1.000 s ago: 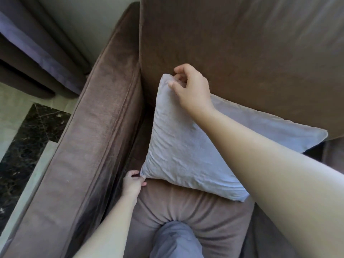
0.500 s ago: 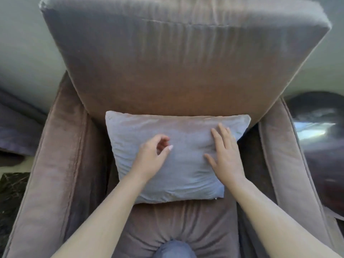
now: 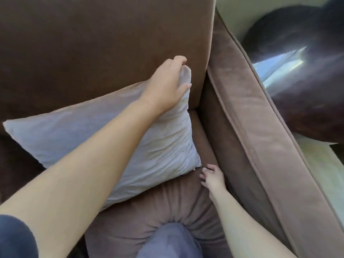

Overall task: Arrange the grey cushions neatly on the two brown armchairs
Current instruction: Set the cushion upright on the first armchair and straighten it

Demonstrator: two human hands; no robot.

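A grey cushion (image 3: 158, 146) leans against the backrest of a brown armchair (image 3: 93, 43), its lower edge on the seat (image 3: 167, 205). My left arm reaches across it, and my left hand (image 3: 167, 84) grips its upper right corner against the backrest. My right hand (image 3: 212, 176) sits low on the seat with fingers curled, right beside the cushion's lower right corner, between the cushion and the right armrest (image 3: 251, 127). Whether it pinches that corner I cannot tell. No second armchair or other cushion is in view.
My knee in grey-blue cloth (image 3: 171, 241) presses into the front of the seat. Beyond the right armrest stands a dark glossy round table (image 3: 307, 71) on a pale floor (image 3: 320, 164).
My view has swung to the chair's right side. My left hand moved from the cushion's face to its upper right corner; my right hand dropped to the lower right corner.
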